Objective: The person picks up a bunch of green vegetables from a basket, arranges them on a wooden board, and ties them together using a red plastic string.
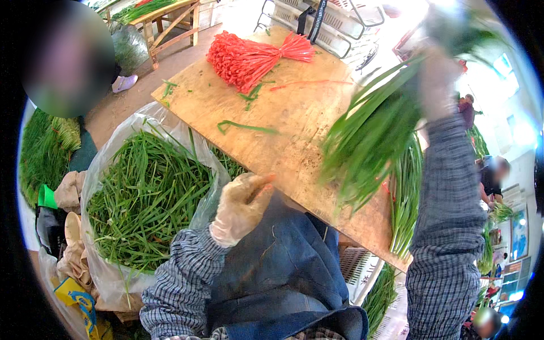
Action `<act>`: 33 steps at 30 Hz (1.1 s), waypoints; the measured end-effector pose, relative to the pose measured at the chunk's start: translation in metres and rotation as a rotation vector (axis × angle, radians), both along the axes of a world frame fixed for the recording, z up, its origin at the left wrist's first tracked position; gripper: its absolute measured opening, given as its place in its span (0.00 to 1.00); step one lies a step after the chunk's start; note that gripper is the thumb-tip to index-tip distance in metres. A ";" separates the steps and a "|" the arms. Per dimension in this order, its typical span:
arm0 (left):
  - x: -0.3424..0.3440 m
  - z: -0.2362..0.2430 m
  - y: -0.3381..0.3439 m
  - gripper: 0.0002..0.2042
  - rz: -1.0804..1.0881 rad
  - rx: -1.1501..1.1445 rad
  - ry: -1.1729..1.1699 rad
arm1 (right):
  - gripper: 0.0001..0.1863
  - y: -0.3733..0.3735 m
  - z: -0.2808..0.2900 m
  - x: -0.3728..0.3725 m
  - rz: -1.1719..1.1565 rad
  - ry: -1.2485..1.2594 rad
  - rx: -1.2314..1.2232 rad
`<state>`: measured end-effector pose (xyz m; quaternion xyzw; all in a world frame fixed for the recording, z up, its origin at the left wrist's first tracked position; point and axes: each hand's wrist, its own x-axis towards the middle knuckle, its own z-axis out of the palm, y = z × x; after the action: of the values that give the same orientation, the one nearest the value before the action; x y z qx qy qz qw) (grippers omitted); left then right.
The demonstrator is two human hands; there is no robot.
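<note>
My right hand [439, 82], gloved and smeared by motion, grips a bunch of long green chives [368, 139] above the right side of a wooden board [300, 147]. The leaves hang down to the left and are blurred. More chives [405, 204] lie along the board's right edge, partly behind the raised bunch. My left hand [241, 207], in a thin pale glove with orange fingertips, hovers at the board's near edge. Its fingers are loosely curled, with a gap to the thumb and nothing visible between them. A bundle of red ties [249, 59] lies at the board's far end.
Left of my lap stands a clear plastic bag [90, 226] full of loose green leaves [150, 198]. Leaf scraps [246, 127] and one red tie [311, 84] lie on the board. White plastic crates [323, 28] stand beyond it, and a white basket [360, 272] sits below.
</note>
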<state>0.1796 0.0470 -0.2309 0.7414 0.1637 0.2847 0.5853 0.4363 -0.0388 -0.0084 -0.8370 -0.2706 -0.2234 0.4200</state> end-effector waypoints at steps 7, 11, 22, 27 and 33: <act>0.027 -0.003 -0.011 0.10 0.082 -0.018 -0.026 | 0.09 0.005 0.014 -0.026 0.104 0.044 0.567; 0.042 0.020 -0.025 0.13 0.061 -0.138 0.014 | 0.04 -0.016 0.032 -0.022 0.151 -0.016 0.604; 0.032 0.043 -0.036 0.13 -0.009 -0.804 -0.321 | 0.06 -0.020 0.050 -0.063 0.223 0.075 0.819; -0.007 0.024 -0.025 0.08 0.372 -0.535 -0.195 | 0.06 -0.020 0.056 -0.063 0.175 0.107 0.836; -0.103 -0.040 0.059 0.07 1.126 0.874 0.468 | 0.10 -0.022 0.063 -0.065 0.157 0.129 0.862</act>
<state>0.0770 0.1065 -0.2706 0.7517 0.5103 0.4152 -0.0468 0.3715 -0.0605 0.0549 -0.5744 -0.1888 -0.2306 0.7624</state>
